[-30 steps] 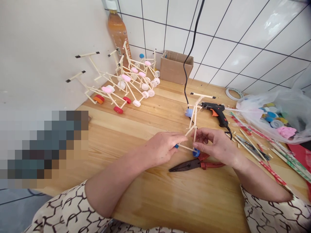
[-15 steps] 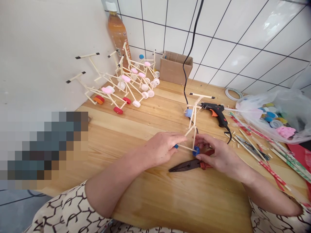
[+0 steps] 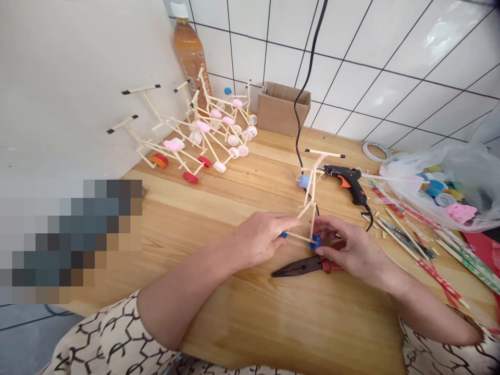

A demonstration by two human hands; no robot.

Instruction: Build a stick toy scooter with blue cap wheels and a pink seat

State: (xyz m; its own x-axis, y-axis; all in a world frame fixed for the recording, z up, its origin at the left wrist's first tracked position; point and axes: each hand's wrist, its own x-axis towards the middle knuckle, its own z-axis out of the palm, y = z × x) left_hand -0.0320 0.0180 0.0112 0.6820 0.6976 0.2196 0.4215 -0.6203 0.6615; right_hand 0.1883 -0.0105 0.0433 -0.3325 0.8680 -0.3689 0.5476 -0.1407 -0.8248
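Left hand (image 3: 260, 240) grips one end of a stick frame (image 3: 305, 211). Right hand (image 3: 347, 251) pinches a blue bottle cap (image 3: 315, 242) on the other end. The frame stands up on the wood table (image 3: 234, 312). Red-handled pliers (image 3: 300, 266) lie at six o'clock, just under the right hand. A black glue gun (image 3: 346, 179) sits at one o'clock. Stick carts (image 3: 207, 141) stand in a pile at ten o'clock.

Against the tiled wall (image 3: 375, 52), a bottle of orange drink (image 3: 188, 54) stands behind a heap of stick models (image 3: 202, 126) on bottle-cap wheels, near a cardboard box (image 3: 282, 108). A black cable (image 3: 307, 78) hangs down to the wooden table (image 3: 234, 323), which holds a glue gun (image 3: 349, 179), a tape roll (image 3: 375, 151), and a plastic bag (image 3: 441, 179) of caps.
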